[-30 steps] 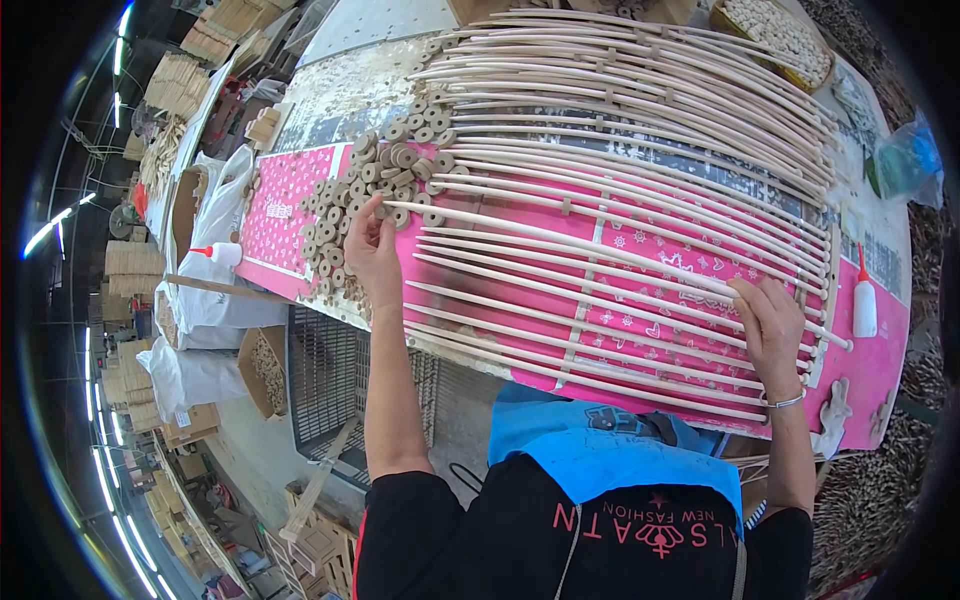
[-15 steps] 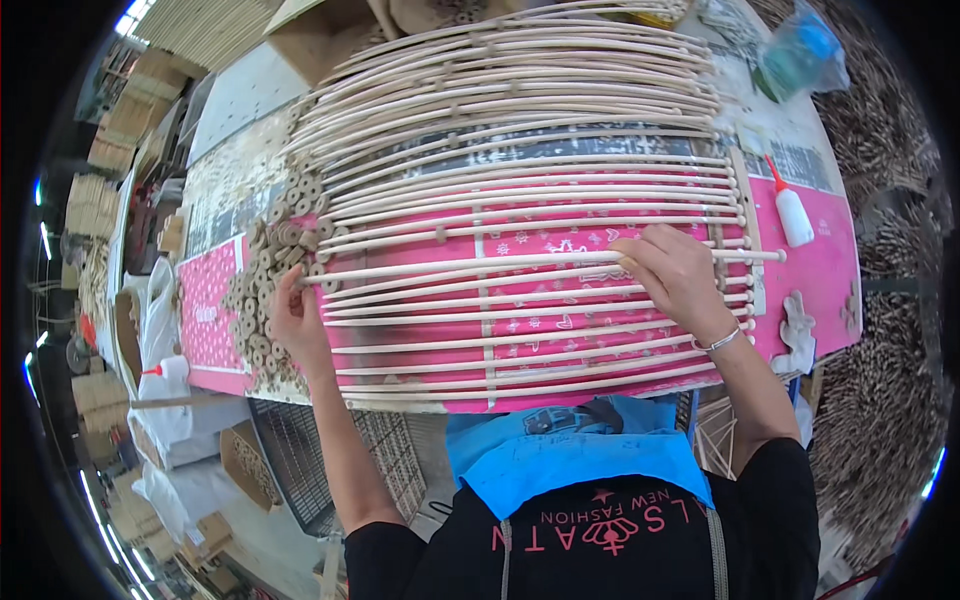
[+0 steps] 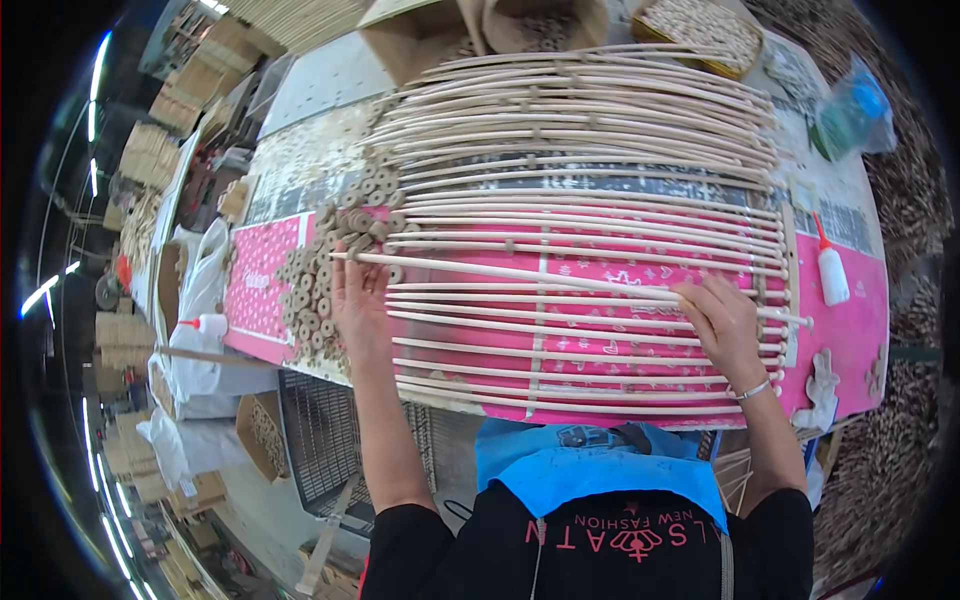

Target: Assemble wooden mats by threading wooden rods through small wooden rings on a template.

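Observation:
My right hand (image 3: pixel 722 325) is closed around a pale wooden rod (image 3: pixel 520 275) toward its knobbed right end. The rod slants across the table above other rods, its right end nearer to me. At its thin left tip my left hand (image 3: pixel 362 300) has its fingers curled up around the rod, close to a small wooden ring. A heap of brown wooden rings (image 3: pixel 308 290) lies just left of that hand. Many similar rods (image 3: pixel 560 352) lie side by side on a pink patterned sheet (image 3: pixel 262 285), in front of and behind the held one.
A batch of rods (image 3: pixel 590 125) lies farther back, with open cardboard boxes (image 3: pixel 410 40) and a tray of small pieces (image 3: pixel 700 30) behind. A white glue bottle with a red nozzle (image 3: pixel 832 272) lies at right, and another bottle (image 3: pixel 208 325) at left. A wire crate (image 3: pixel 318 430) stands below the table.
My view has shifted, so the table appears farther right and lower. The held rod's right end has swung nearer to me with my right hand. My left hand stays at its tip.

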The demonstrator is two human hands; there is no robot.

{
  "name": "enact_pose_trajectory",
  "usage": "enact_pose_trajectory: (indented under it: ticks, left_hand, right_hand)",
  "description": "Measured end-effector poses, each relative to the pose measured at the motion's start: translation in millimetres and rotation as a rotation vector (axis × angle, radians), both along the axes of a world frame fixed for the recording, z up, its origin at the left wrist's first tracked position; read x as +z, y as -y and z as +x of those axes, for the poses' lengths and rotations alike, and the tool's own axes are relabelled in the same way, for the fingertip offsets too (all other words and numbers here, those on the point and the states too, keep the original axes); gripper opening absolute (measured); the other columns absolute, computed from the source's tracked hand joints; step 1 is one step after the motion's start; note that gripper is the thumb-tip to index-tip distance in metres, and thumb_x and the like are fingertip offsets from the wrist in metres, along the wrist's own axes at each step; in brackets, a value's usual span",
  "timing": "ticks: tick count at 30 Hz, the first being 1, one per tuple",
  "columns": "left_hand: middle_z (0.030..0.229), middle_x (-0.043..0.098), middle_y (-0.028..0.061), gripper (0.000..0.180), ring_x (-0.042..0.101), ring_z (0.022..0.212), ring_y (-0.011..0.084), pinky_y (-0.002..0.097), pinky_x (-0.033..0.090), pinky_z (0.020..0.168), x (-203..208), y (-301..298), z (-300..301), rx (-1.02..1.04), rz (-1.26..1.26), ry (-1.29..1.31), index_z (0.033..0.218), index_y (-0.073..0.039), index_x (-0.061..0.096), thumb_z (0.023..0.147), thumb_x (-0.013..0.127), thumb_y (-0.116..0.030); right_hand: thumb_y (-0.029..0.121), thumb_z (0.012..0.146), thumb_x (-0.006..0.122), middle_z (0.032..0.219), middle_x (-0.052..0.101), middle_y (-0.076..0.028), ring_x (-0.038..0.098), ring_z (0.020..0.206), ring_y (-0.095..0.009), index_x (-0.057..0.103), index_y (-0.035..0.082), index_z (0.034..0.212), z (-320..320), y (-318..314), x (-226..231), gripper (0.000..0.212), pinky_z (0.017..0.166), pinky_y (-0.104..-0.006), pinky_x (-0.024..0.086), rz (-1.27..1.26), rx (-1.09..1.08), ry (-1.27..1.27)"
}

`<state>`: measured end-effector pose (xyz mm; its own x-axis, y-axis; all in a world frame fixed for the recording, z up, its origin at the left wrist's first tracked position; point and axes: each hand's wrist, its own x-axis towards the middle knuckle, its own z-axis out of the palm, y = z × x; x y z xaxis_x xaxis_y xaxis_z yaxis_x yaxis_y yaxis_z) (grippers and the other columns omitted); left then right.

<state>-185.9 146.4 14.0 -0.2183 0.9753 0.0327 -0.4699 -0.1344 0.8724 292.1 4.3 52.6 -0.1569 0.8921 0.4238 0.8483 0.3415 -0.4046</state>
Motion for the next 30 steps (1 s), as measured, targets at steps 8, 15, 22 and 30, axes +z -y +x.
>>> enact_pose_trajectory:
  ticks: [8,15,22,30]
  left_hand:
    - [0.123,0.071,0.0116,0.036,0.070,0.115,0.0183,0.0334,0.060,0.103,-10.6,-3.0,-13.8,0.047,-0.017,0.285,0.138,0.003,0.063,0.107,0.065,-0.017]
    - [0.112,0.071,0.0092,0.037,0.074,0.100,0.0175,0.0287,0.064,0.092,6.4,-1.0,-26.9,0.332,0.002,-0.335,0.138,0.003,0.061,0.102,0.069,-0.002]
    - [0.100,0.072,0.0036,0.037,0.068,0.086,0.0077,0.0220,0.054,0.076,2.3,-4.3,-26.3,0.361,0.086,-0.623,0.136,0.001,0.064,0.099,0.071,0.003]
    - [0.097,0.071,0.0009,0.036,0.063,0.082,0.0050,0.0203,0.050,0.073,-2.5,2.0,-29.8,0.353,0.057,-0.807,0.135,-0.001,0.066,0.099,0.069,0.003]
  right_hand:
    - [0.009,0.090,0.076,0.079,0.059,-0.010,0.060,0.072,-0.029,0.076,0.005,0.108,-5.5,0.9,-0.4,0.018,0.063,-0.0421,0.048,0.000,0.029,0.003]
    - [0.006,0.091,0.075,0.079,0.057,-0.011,0.061,0.072,-0.030,0.075,0.004,0.107,6.4,4.7,-1.7,0.016,0.063,-0.0419,0.046,-0.035,-0.031,-0.030]
    - [0.005,0.096,0.070,0.079,0.053,-0.012,0.057,0.072,-0.028,0.073,0.002,0.107,2.8,5.8,1.3,0.012,0.064,-0.0406,0.043,-0.064,0.003,0.013]
    - [0.005,0.095,0.070,0.079,0.053,-0.012,0.058,0.072,-0.028,0.073,0.001,0.107,1.2,4.4,-1.3,0.013,0.064,-0.0403,0.043,-0.064,0.015,0.007]
